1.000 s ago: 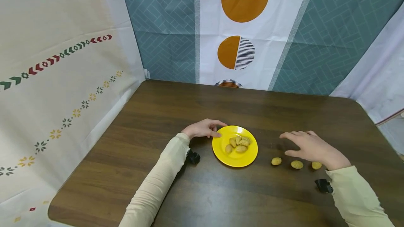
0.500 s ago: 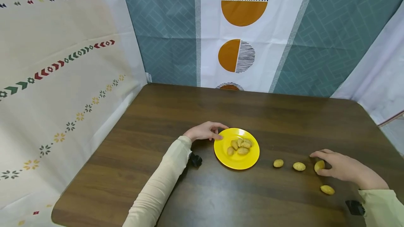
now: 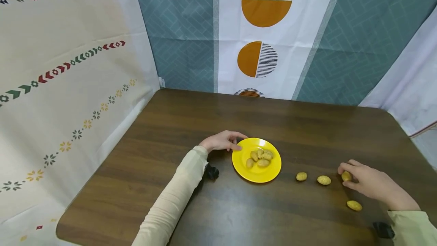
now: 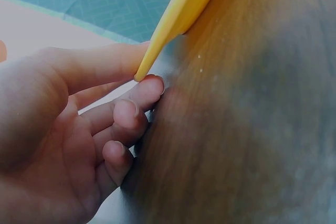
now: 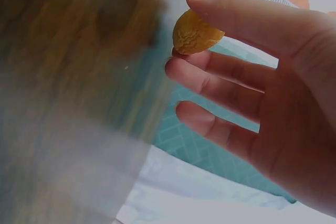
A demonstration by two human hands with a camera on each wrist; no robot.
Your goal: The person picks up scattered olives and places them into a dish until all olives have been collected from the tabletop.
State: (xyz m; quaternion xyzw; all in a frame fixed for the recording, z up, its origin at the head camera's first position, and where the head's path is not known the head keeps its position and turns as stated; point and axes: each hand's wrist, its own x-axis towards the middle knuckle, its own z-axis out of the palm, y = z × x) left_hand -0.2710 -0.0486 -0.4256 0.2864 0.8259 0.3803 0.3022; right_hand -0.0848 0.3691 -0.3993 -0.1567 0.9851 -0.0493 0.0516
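At the left rim of the yellow plate, my left hand pinches the edge. The left wrist view has the thumb on one side of the plate rim and curled fingertips on the other. Several small yellow-brown ovals lie on the plate. At the right, my right hand holds a wrinkled yellow oval between thumb and fingers, at or close to the tabletop. Its other fingers are loosely bent. Too little shows to tell what kind of thing the ovals are.
Between plate and right hand lie two loose ovals, one nearer the plate and one nearer the hand. Another oval rests below the right hand. Patterned cloths hang behind and left of the brown wooden table.
My right hand has moved right and down from above the loose ovals to the rightmost one in the row and taken hold of it. My left hand stays on the plate rim.
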